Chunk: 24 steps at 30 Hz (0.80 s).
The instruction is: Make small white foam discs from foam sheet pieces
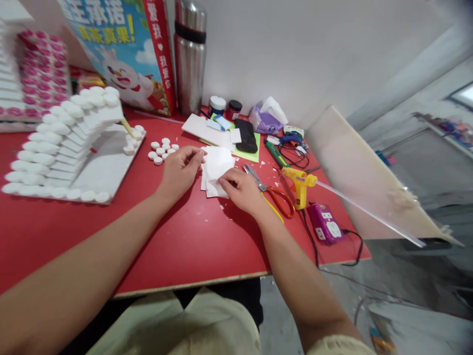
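Head view: both forearms enter from the lower corners of the frame and converge near the centre, over the red tabletop (177, 246). The left hand (180, 170) is at the upper left edge of a stack of white sheets (217, 160), back of the hand upward, thumb and forefinger brought close together. Whether a sheet edge is pinched between these fingertips cannot be told. The right hand (244, 190) is at the lower right part of the stack, wrist bent inward, fingers curled and pointing left. The thumb and forefinger are near each other above the paper; a pinch cannot be confirmed.

The stack lies at the centre of the frame, its sheets slightly out of line. The right hand covers its lower right portion, so the number of sheets and the full outline cannot be read.

Just right of the right hand lies a red-handled cutting tool (263, 186). A yellow strip (272, 208) runs beside it, partly hidden by the right forearm; whether it belongs to the tool is unclear. White discs (160, 151) lie left of the left hand. At upper left, the printed box (125, 59) and steel flask (190, 69) are cut off by the top edge.
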Motion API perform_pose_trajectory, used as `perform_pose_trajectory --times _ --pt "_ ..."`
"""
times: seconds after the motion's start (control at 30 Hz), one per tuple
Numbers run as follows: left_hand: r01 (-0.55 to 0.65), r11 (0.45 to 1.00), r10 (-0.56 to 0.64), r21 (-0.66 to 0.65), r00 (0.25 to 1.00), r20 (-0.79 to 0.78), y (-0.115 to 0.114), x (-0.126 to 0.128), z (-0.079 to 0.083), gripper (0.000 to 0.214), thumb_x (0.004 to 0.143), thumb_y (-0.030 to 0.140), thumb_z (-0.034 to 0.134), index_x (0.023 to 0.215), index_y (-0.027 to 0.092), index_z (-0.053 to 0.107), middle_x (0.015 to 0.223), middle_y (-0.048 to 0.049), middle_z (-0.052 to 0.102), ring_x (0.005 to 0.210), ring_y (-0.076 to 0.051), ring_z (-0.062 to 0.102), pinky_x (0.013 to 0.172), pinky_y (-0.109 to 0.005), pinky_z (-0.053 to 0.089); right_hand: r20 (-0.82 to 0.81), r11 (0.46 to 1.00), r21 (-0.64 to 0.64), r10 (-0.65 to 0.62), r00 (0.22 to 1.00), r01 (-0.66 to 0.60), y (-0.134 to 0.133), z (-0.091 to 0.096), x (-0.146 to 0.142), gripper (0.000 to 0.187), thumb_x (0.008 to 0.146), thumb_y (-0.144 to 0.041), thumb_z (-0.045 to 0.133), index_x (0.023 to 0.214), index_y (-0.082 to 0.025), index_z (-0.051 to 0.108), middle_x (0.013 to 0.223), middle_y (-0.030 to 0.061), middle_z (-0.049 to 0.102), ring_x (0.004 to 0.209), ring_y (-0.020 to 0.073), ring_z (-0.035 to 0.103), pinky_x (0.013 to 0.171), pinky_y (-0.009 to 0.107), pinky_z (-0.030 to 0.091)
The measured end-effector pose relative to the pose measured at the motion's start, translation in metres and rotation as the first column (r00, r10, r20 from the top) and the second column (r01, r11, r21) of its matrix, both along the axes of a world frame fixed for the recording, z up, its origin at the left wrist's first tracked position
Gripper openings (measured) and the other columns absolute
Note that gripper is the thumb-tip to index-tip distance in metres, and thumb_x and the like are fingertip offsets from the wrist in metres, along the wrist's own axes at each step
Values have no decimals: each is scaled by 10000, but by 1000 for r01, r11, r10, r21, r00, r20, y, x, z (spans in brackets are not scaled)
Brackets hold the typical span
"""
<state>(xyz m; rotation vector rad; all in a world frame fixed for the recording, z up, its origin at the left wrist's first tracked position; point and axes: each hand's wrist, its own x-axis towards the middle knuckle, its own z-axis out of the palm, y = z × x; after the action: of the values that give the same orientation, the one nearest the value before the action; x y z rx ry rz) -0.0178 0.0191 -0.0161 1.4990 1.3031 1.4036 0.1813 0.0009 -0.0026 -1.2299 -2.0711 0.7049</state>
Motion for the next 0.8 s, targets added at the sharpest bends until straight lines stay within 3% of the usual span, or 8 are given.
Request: perform_pose_trajectory --times 0.1,0.2,0.3,0.4,0.5,0.7,0.73,0.8 --pt "23 1000 -24 21 997 76 3 1 -3 264 977 448 618 1018 200 701 1006 -85 742 889 -199 692 786 -325 571 -228 994 -69 -98 969 84 -1 7 4 216 945 -364 578 783 -224 609 907 53 710 806 194 609 753 330 480" --pt "110 993 -114 32 975 190 6 2 -6 366 974 499 630 1206 216 652 1244 -127 716 1143 -232 687 951 -369 574 -471 957 -258 -247 847 136 -1 16 11 287 931 -524 572 874 -244 602 950 46 730 740 190 613 679 321 505" --pt "176 984 -170 1 953 249 7 3 -8 547 882 489 746 1326 210 587 1356 -158 665 1264 -263 651 1006 -398 566 -596 925 -331 -360 718 188 3 20 18 305 867 -551 638 862 -254 570 823 17 677 687 185 604 660 322 526" --pt "254 964 -219 -82 927 305 5 4 -7 612 816 406 806 1342 201 569 1196 -126 712 1063 -237 717 885 -386 602 -686 920 -356 -375 623 162 7 20 20 266 821 -485 696 831 -249 573 778 6 650 694 187 618 690 331 548" --pt "334 929 -245 -159 878 412 1 5 -3 591 787 314 812 1322 194 591 970 -51 720 784 -162 685 713 -320 573 -706 911 -394 -384 596 121 8 19 19 235 796 -440 727 809 -240 606 772 16 676 695 195 627 682 334 549" --pt "366 910 -214 -196 819 533 -3 6 0 506 706 247 875 1174 138 719 852 4 635 722 -99 594 669 -233 496 -805 908 -416 -395 443 52 10 16 22 242 721 -400 842 798 -226 692 766 -19 730 701 159 649 705 291 551" --pt "366 910 -211 -195 813 543 -2 6 0 506 706 245 879 1176 136 726 855 4 631 722 -95 589 664 -226 489 -811 907 -419 -389 436 29 11 17 23 257 723 -421 850 799 -226 702 760 -18 732 707 161 657 706 293 551" --pt "365 912 -209 -188 806 554 -2 5 1 513 702 245 886 1181 141 736 878 -1 638 726 -92 590 663 -220 484 -766 892 -450 -368 527 -31 11 18 26 364 786 -579 792 775 -226 706 724 6 725 720 187 677 685 315 550"
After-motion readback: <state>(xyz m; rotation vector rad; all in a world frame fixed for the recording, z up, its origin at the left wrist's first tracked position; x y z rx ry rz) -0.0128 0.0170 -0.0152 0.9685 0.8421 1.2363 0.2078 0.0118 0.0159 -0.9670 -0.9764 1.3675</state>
